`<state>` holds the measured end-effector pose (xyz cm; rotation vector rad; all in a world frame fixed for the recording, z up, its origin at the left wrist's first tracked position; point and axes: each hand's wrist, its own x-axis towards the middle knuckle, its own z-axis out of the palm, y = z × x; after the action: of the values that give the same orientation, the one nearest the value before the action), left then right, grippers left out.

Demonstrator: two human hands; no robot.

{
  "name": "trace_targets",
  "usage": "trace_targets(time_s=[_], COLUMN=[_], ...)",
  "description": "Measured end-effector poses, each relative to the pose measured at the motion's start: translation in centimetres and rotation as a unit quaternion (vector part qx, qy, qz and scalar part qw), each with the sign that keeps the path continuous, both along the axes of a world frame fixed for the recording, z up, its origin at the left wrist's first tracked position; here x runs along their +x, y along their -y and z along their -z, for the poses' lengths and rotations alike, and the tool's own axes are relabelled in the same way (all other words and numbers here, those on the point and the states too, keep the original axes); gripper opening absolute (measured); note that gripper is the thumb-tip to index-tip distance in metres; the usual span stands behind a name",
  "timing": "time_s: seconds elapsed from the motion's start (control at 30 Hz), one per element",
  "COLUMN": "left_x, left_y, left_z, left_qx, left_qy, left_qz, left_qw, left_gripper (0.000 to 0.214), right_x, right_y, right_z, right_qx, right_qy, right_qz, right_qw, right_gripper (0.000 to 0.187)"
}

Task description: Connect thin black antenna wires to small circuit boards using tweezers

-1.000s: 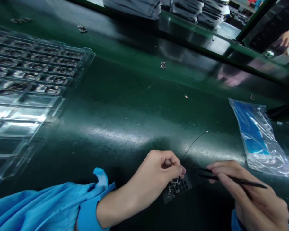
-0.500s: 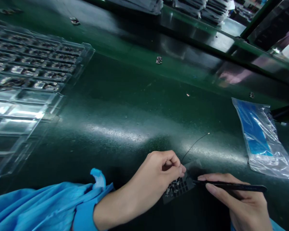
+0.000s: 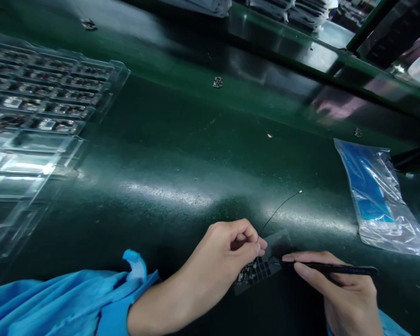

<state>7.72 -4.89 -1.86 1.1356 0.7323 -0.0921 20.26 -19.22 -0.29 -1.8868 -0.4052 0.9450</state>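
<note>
My left hand [image 3: 227,249] is closed in a pinch on a thin black wire [image 3: 277,211]. The wire curves up and to the right, ending in a small light-coloured tip. Below the fingertips lies a sheet of small black squares [image 3: 264,269] on a translucent backing; its left part carries small items I cannot make out. Black tweezers [image 3: 336,268] are gripped between the thumb and fingers of my right hand [image 3: 348,289]. Their tips point left and reach the sheet's right side, close to the squares.
At the left, clear plastic trays [image 3: 117,74] hold several small circuit boards. A clear bag with a blue panel [image 3: 367,186] lies at the right. Small boards [image 3: 217,82] and a tiny scrap [image 3: 269,136] dot the green table [image 3: 161,121]. A shelf with stacked packs [image 3: 308,14] runs along the back.
The whole view has shifted slightly, so the trays and boards appear further left. Both hands keep their grips, and the tweezers stay at the sheet's right side.
</note>
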Motion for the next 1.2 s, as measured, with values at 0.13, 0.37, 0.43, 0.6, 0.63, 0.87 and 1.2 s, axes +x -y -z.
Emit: trace_targets(time_s=[0.13,0.37,0.43,0.6,0.63,0.87,1.2], left_x=[0.1,0.1,0.2,0.3,0.2,0.1,0.4], left_y=[-0.1,-0.1,0.0,0.2,0.2,0.2,0.2], left_z=[-0.1,0.0,0.1,0.0,0.0,0.1,-0.1], left_qx=[-0.003,-0.043,-0.050,-0.067,-0.070,-0.075,-0.082], left_qy=[0.012,0.043,0.046,0.040,0.042,0.050,0.045], left_qz=[-0.009,-0.046,-0.059,-0.078,-0.079,-0.086,-0.085], left_qw=[1.000,0.997,0.996,0.994,0.994,0.992,0.992], left_gripper=[0.018,0.016,0.016,0.016,0.017,0.018,0.017], right_x=[0.0,0.1,0.0,-0.4,-0.3,-1.2,0.0], right_y=[-0.4,-1.5,-1.7,-1.9,-1.9,-2.5,-1.7], right_z=[-0.6,-0.3,-0.1,0.1,0.1,-0.4,0.4], right_qx=[0.035,0.104,0.129,0.121,0.128,0.089,0.124], right_qy=[-0.073,-0.043,-0.031,-0.048,-0.045,-0.043,-0.021], right_qz=[0.046,0.052,0.030,0.094,0.066,0.146,0.030], right_qw=[0.996,0.992,0.991,0.987,0.989,0.984,0.992], right_gripper=[0.010,0.011,0.008,0.011,0.010,0.016,0.008])
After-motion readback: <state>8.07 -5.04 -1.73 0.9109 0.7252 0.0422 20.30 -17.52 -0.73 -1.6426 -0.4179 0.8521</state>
